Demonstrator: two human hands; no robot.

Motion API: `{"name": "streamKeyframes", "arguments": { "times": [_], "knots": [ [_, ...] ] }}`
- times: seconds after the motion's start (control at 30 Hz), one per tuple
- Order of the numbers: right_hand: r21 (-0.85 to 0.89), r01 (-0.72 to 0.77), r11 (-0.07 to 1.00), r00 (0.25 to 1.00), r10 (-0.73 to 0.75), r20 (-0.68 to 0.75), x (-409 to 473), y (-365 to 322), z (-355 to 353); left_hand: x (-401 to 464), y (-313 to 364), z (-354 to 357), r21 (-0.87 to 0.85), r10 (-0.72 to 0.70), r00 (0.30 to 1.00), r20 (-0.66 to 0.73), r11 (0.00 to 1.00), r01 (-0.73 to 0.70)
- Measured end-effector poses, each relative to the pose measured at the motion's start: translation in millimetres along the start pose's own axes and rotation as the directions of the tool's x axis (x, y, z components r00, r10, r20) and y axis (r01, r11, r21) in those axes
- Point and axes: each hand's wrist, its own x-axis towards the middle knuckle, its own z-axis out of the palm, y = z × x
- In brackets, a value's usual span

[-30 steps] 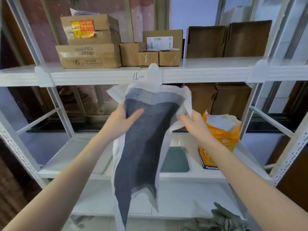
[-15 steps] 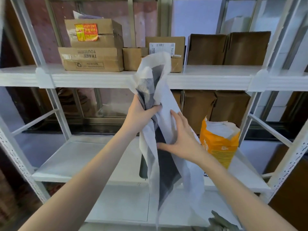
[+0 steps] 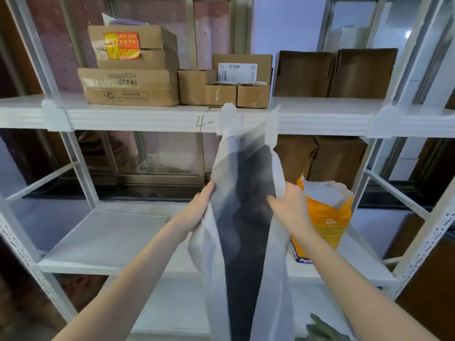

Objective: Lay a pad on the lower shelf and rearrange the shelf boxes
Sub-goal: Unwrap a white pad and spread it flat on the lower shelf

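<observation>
Pad point(image 3: 246, 217) now stretched between both hands — half a second ago it was bunched in the left. Left hand point(image 3: 199, 207) pinches the white edge at 9 o'clock, right hand point(image 3: 285, 205) grips the 3 o'clock edge. It hangs in front of the lower shelf point(image 3: 105, 239), not yet laid. Orange bag point(image 3: 325, 217) stands at 3 o'clock; boxes point(image 3: 133, 70) untouched at 11.
</observation>
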Motion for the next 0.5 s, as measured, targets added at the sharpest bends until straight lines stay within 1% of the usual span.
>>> {"name": "streamKeyframes", "arguments": {
  "times": [0.03,0.1,0.13,0.2,0.33,0.37,0.43,0.47,0.5],
  "knots": [
    [0.019,-0.022,1.000,1.000,0.022,0.000,4,0,-1,5,-10,-3,-0.011,-0.073,0.997,0.012,0.997,0.073],
    [0.062,-0.058,0.996,0.998,0.058,-0.005,10,2,-4,14,-26,-7,-0.028,-0.163,0.986,0.013,0.986,0.164],
    [0.072,-0.063,0.995,0.998,0.064,-0.009,13,3,-6,12,-29,-6,-0.020,-0.200,0.980,-0.004,0.980,0.200],
    [0.071,-0.055,0.996,0.998,0.056,-0.014,17,4,-9,9,-36,-6,0.013,-0.225,0.974,-0.031,0.974,0.226],
    [0.111,-0.077,0.991,0.997,0.077,-0.002,23,9,-14,6,-51,-12,0.142,-0.225,0.967,0.116,0.968,0.208],
    [0.133,-0.081,0.988,0.997,0.082,-0.005,26,9,-15,6,-57,-11,0.176,-0.216,0.970,0.109,0.965,0.195],
    [0.170,-0.089,0.981,0.996,0.092,-0.007,30,10,-16,10,-69,-2,0.256,-0.181,0.982,0.050,0.953,0.163],
    [0.170,-0.083,0.982,0.996,0.085,0.001,31,10,-17,13,-76,5,0.255,-0.146,0.989,0.012,0.957,0.138],
    [0.159,-0.068,0.985,0.998,0.066,0.018,30,8,-19,17,-80,12,0.218,-0.102,0.994,-0.031,0.970,0.106]
  ]
}}
